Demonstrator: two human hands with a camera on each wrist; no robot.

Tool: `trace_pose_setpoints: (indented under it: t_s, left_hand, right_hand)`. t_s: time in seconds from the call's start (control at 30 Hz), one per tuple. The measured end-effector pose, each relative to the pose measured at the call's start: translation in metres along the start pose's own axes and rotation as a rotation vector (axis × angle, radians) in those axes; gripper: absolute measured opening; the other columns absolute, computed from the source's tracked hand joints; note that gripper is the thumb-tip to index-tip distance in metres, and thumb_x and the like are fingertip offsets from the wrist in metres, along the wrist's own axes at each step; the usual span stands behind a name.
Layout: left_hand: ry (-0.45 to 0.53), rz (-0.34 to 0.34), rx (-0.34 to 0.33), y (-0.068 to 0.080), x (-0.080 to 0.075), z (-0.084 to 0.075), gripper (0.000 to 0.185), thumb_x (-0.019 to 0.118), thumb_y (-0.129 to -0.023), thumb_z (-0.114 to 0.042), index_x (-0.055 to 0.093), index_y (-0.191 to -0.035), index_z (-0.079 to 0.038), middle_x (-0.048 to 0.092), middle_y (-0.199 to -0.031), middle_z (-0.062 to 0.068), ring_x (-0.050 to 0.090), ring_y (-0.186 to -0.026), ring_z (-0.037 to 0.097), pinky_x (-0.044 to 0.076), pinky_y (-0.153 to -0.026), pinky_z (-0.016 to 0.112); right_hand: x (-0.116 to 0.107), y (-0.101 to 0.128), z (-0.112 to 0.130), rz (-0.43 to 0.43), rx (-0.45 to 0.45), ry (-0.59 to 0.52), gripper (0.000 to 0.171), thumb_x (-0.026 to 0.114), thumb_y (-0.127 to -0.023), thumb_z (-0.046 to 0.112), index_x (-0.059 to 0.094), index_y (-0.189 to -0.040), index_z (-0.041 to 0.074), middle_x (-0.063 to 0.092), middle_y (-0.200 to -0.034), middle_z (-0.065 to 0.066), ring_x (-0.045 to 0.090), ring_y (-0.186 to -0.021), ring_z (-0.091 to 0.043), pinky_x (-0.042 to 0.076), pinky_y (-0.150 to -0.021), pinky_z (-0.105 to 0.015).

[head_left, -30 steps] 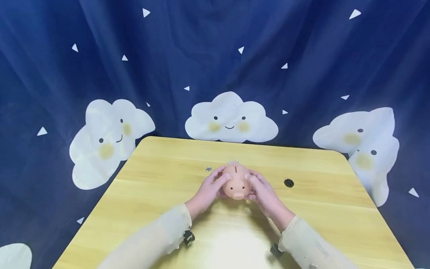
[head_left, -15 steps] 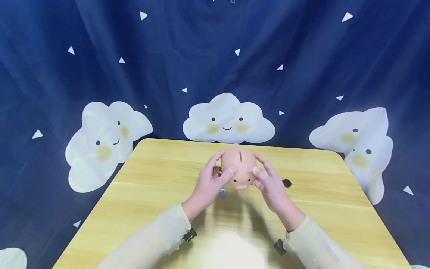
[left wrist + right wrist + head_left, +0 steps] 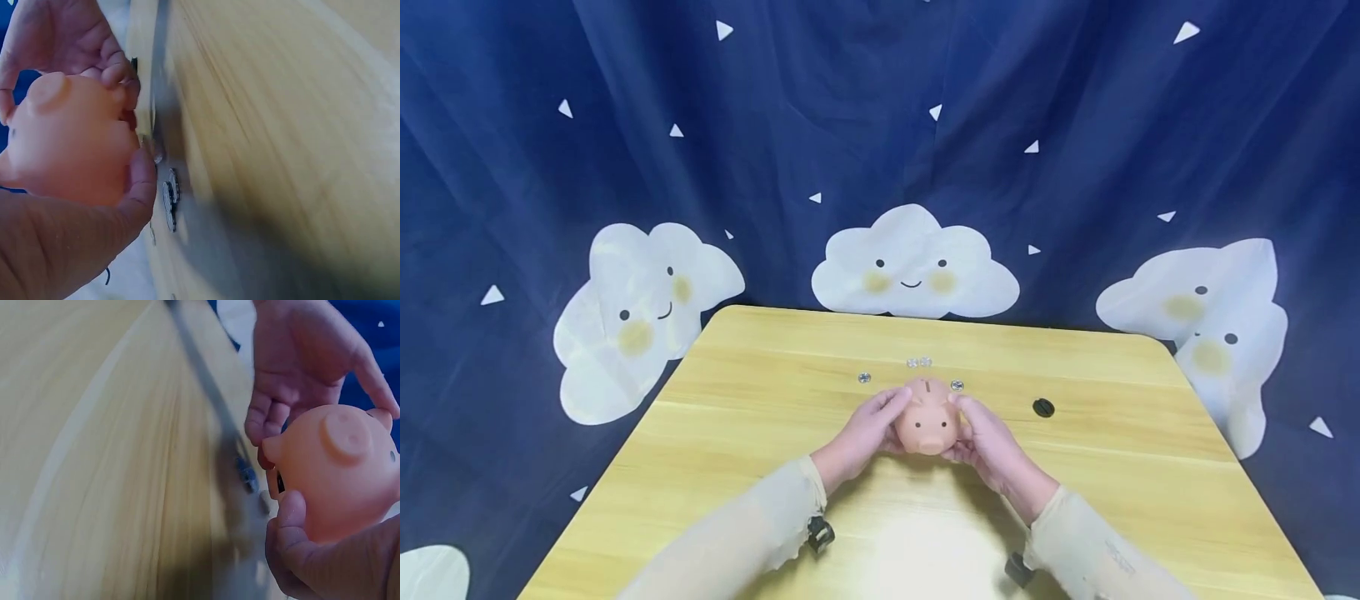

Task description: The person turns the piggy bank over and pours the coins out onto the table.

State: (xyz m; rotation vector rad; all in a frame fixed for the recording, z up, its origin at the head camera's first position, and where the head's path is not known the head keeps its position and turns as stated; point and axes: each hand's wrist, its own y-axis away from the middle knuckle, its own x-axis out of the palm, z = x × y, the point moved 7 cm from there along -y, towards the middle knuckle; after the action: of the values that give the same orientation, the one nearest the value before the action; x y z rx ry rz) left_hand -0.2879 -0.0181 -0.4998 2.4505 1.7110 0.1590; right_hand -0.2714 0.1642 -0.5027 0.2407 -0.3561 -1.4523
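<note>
A pink piggy bank (image 3: 928, 417) is held up between both hands, its snout toward me and the coin slot on top. My left hand (image 3: 868, 433) grips its left side, thumb near an ear. The right hand (image 3: 992, 442) holds the other side the same way. From the right wrist view, a dark opening (image 3: 280, 482) shows on its underside, above the table. Below it in the left wrist view lie silver coins (image 3: 169, 206). More coins sit behind the bank: a coin (image 3: 864, 377) to the left, a pair (image 3: 919, 362) at the back and a coin (image 3: 957, 385) to the right.
A round black plug (image 3: 1043, 407) lies on the wooden table (image 3: 760, 367) to the right of the bank. Behind the table's far edge hangs a dark blue curtain (image 3: 865, 100) with cloud faces. Black wrist cameras sit under both sleeves.
Both hands raised the piggy bank and tilted it, with a coin showing below it half a second ago. Now they have brought it lower and nearer, and the coins behind it show again.
</note>
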Motion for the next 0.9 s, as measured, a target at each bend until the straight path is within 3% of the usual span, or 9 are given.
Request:
trace_pose_setpoints:
  t_s: [0.1, 0.3, 0.43, 0.63, 0.9]
  left_hand:
    - [0.004, -0.011, -0.012, -0.003, 0.000, -0.004, 0.082, 0.055, -0.106, -0.062, 0.043, -0.160, -0.002, 0.058, -0.151, 0.025, 0.074, -0.106, 0.026, 0.065, -0.097, 0.046]
    - [-0.002, -0.028, 0.010, -0.008, -0.001, -0.014, 0.081, 0.058, -0.104, -0.062, 0.044, -0.160, -0.004, 0.060, -0.148, 0.023, 0.073, -0.100, 0.024, 0.065, -0.093, 0.043]
    - [-0.008, -0.034, -0.003, -0.008, -0.001, -0.013, 0.083, 0.060, -0.102, -0.064, 0.045, -0.160, -0.006, 0.061, -0.148, 0.021, 0.072, -0.100, 0.024, 0.065, -0.093, 0.041]
    - [-0.011, -0.047, -0.010, -0.008, 0.001, -0.010, 0.084, 0.060, -0.102, -0.064, 0.044, -0.160, -0.005, 0.060, -0.149, 0.021, 0.070, -0.103, 0.024, 0.064, -0.096, 0.044]
    - [-0.027, -0.061, -0.018, -0.012, 0.001, -0.013, 0.083, 0.063, -0.102, -0.062, 0.045, -0.159, -0.005, 0.064, -0.140, 0.019, 0.068, -0.099, 0.023, 0.064, -0.094, 0.042]
  right_hand:
    - [0.001, -0.001, 0.006, 0.017, -0.024, 0.024, 0.069, 0.055, -0.106, 0.049, 0.043, -0.154, 0.001, 0.064, -0.112, -0.015, 0.063, -0.084, -0.020, 0.061, -0.078, -0.031]
    - [-0.001, 0.002, 0.019, 0.010, -0.073, 0.010, 0.068, 0.055, -0.105, 0.046, 0.042, -0.154, 0.001, 0.064, -0.113, -0.016, 0.063, -0.088, -0.022, 0.061, -0.082, -0.032]
    - [-0.003, 0.003, 0.018, 0.012, -0.076, 0.010, 0.065, 0.055, -0.105, 0.046, 0.044, -0.152, 0.003, 0.066, -0.111, -0.015, 0.063, -0.088, -0.021, 0.061, -0.082, -0.032]
    - [-0.007, 0.002, 0.017, 0.019, -0.099, 0.031, 0.069, 0.053, -0.107, 0.045, 0.037, -0.159, 0.003, 0.060, -0.124, -0.019, 0.063, -0.091, -0.021, 0.060, -0.082, -0.031]
    - [-0.014, -0.001, 0.018, -0.003, -0.100, 0.031, 0.067, 0.053, -0.108, 0.045, 0.039, -0.158, 0.003, 0.059, -0.129, -0.022, 0.063, -0.092, -0.021, 0.060, -0.083, -0.032]
